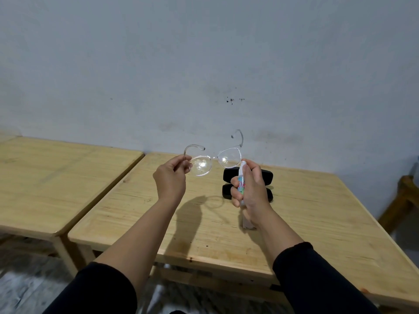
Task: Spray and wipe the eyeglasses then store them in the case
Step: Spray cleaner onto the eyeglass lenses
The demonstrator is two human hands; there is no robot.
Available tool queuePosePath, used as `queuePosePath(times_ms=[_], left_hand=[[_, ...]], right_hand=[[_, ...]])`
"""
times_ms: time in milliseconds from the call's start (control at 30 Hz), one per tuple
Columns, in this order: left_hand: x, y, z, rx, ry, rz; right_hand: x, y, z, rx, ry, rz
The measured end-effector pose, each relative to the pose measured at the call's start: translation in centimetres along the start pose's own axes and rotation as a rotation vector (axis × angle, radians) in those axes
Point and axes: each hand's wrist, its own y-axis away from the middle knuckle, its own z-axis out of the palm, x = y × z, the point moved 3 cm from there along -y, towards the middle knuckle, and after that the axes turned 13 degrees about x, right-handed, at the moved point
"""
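I have my left hand raised over the worktop, its fingers and thumb pinching the clear-framed eyeglasses at the left temple arm, just beside the hinge. The eyeglasses hang in the air above the worktop's far edge, temple arms unfolded and pointing away from me toward the wall, both lenses showing bright glints. My right hand grips a small spray bottle, fingers curled round its body and the index finger on top of the white nozzle, which sits just beside the lower rim of the right-side lens. Beneath that hand the black case lies open near the far edge of the worktop, its two halves side by side and partly hidden by my fingers. A small pale object, perhaps a cloth, shows on the worktop under my right wrist, but I cannot tell what it is. A second wooden table stands just beside the worktop's left edge.
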Motion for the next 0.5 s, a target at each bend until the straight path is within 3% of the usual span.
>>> queuePosePath(times_ms=[500], left_hand=[[-0.1,0.1,1.2,-0.026,0.026,0.001]], right_hand=[[0.3,-0.3,0.1,0.041,-0.071,0.052]])
